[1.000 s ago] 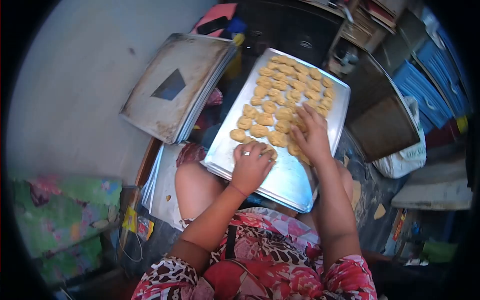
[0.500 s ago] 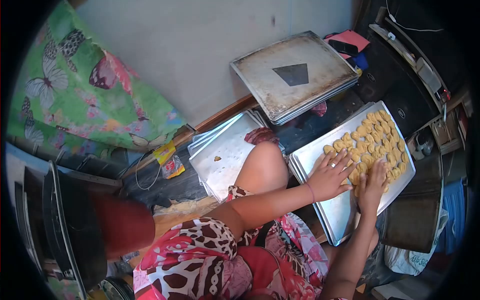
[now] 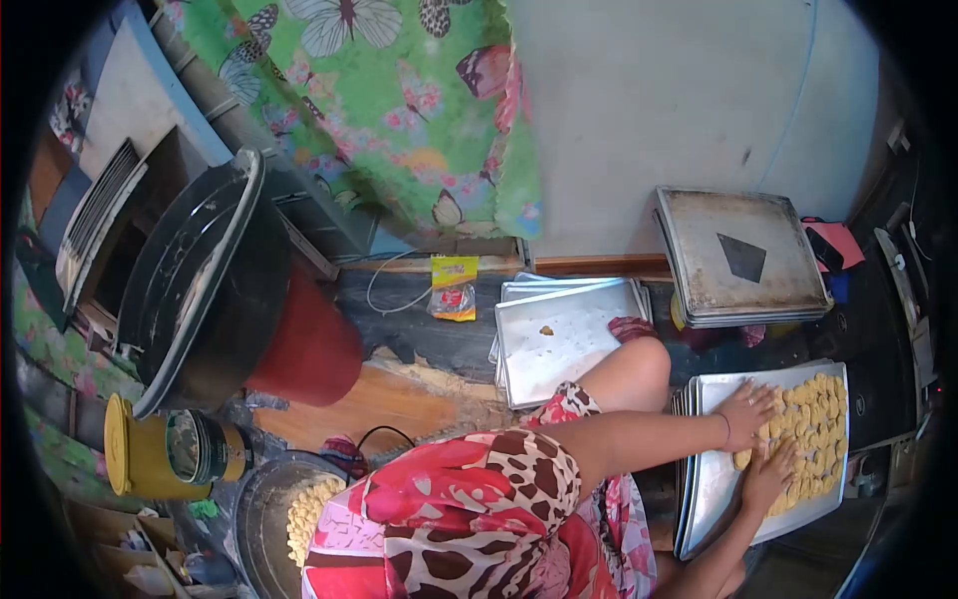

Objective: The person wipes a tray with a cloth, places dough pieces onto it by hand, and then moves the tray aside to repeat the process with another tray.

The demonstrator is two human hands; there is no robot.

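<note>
A metal baking tray point(image 3: 714, 499) holds rows of small yellow-brown dough pieces point(image 3: 818, 429) on its right part. It tops a stack of similar trays. My left hand point(image 3: 743, 417), with a ring and a thin bracelet, lies palm down over the left edge of the dough pieces, fingers outstretched. Just below it, my right hand point(image 3: 766, 481) rests flat on the nearer pieces, fingers extended. Neither hand grips anything visible. Whatever lies under the palms is hidden.
Silvery trays point(image 3: 559, 344) lie left of my knee. Stained trays point(image 3: 733, 255) are stacked behind. A black tub point(image 3: 215, 290) leans by a red bucket point(image 3: 314, 349). More dough pieces point(image 3: 311, 514) fill part of a dark basin point(image 3: 264, 519). A yellow packet point(image 3: 454, 285) lies near the wall.
The camera view has swung left, bringing the basin, the yellow bucket and more of the tub into view. Both hands stay flat on the dough pieces.
</note>
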